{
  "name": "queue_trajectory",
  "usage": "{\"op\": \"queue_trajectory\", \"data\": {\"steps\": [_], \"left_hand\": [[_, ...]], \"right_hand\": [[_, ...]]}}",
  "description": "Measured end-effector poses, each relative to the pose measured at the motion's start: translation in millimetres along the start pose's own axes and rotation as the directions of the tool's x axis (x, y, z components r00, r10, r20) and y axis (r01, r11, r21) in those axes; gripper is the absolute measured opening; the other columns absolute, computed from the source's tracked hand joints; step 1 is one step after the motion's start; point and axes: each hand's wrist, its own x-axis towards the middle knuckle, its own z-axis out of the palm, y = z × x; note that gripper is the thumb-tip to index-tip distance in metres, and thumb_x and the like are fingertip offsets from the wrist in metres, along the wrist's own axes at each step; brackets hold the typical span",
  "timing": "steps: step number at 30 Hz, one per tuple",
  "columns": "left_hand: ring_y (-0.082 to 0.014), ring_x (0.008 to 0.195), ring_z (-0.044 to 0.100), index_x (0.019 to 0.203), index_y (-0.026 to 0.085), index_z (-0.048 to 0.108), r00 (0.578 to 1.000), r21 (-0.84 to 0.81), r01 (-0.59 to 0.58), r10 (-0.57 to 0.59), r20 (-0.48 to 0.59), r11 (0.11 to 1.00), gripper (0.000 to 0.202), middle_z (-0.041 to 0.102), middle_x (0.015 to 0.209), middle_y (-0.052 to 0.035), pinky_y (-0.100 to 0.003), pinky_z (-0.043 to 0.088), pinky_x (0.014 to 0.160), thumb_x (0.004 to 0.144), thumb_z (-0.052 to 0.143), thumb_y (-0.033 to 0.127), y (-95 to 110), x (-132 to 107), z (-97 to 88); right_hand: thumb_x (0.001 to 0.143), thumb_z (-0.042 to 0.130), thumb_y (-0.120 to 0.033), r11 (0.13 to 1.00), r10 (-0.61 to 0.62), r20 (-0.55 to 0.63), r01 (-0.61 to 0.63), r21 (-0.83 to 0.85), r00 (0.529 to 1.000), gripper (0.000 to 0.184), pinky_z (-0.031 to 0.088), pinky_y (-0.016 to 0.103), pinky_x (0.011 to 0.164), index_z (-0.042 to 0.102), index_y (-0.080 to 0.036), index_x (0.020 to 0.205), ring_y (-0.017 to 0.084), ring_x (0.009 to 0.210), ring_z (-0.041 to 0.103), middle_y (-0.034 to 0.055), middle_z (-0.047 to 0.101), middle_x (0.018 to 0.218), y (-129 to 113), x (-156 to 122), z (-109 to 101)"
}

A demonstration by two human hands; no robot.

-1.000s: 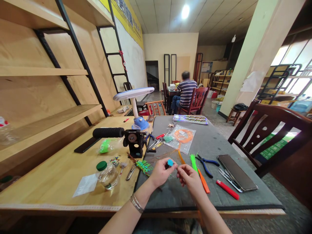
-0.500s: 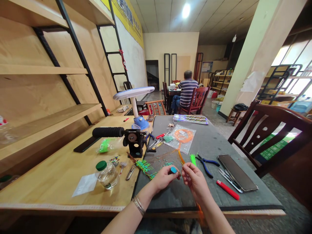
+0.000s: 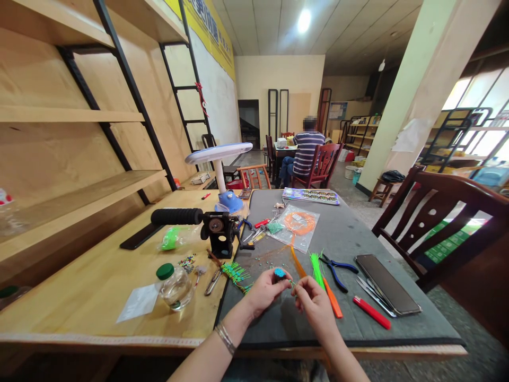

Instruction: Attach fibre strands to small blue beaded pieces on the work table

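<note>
My left hand (image 3: 269, 291) is closed around a small turquoise beaded cluster (image 3: 279, 273), whose round top shows above the fingers. Close beside it, my right hand (image 3: 314, 300) pinches a thin green strand (image 3: 293, 285) at the cluster's side. An orange bundle of strands (image 3: 333, 300) lies on the grey mat, passing beneath my right hand. Bright green strands (image 3: 317, 268) lie just beyond that hand. To the left, green-tipped strands with beads (image 3: 235, 270) rest across the mat's edge, and loose turquoise beads are scattered near my fingers.
Blue-handled pliers (image 3: 338, 270), tweezers (image 3: 376, 296), a red lighter-like stick (image 3: 371, 312) and a phone (image 3: 387, 281) lie at right. Left are a green-capped jar (image 3: 175, 286) and a black clamp device (image 3: 218, 233). A lamp (image 3: 228, 200) stands behind; a person (image 3: 308, 148) sits farther back.
My right hand has let go of the orange strands, which now lie on the mat. It has moved slightly down and left, and now pinches a green strand near the cluster.
</note>
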Motion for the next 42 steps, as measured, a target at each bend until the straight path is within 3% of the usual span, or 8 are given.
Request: {"op": "queue_trajectory", "data": {"steps": [22, 30, 42], "left_hand": [[-0.005, 0.043, 0.025, 0.083, 0.013, 0.062, 1.0, 0.018, -0.024, 0.024, 0.006, 1.0, 0.034, 0.041, 0.05, 0.0088, -0.021, 0.016, 0.043, 0.068, 0.073, 0.042, 0, 0, 0.1], [-0.0136, 0.068, 0.054, 0.079, 0.013, 0.066, 0.991, 0.056, -0.135, 0.135, 0.011, 0.989, 0.027, 0.062, 0.07, -0.001, -0.025, 0.041, 0.067, 0.068, 0.075, 0.037, 3, 0, 2.0], [-0.0173, 0.069, 0.06, 0.078, 0.012, 0.072, 0.977, 0.23, -0.177, 0.199, -0.074, 0.957, 0.022, 0.07, 0.072, -0.0063, -0.028, 0.046, 0.068, 0.071, 0.07, 0.033, -1, 2, 2.1]], "right_hand": [[0.071, 0.064, -0.058, 1.0, 0.013, -0.015, -0.013, -0.016, 1.0, 0.041, 0.038, 0.022, 0.041, 0.05, -0.02, 0.065, 0.011, 0.045, 0.049, -0.0013, 0.059, 0.061, -3, -1, 3], [0.072, 0.063, -0.057, 0.998, 0.008, -0.01, -0.009, -0.064, 1.0, 0.04, 0.036, 0.022, 0.04, 0.05, -0.021, 0.064, 0.01, 0.042, 0.047, -0.004, 0.055, 0.055, -4, 2, 1], [0.069, 0.065, -0.058, 0.993, 0.042, -0.006, -0.042, -0.113, 0.999, 0.039, 0.032, 0.021, 0.037, 0.059, -0.02, 0.07, 0.009, 0.038, 0.045, -0.003, 0.057, 0.052, 0, 6, -7]]}}
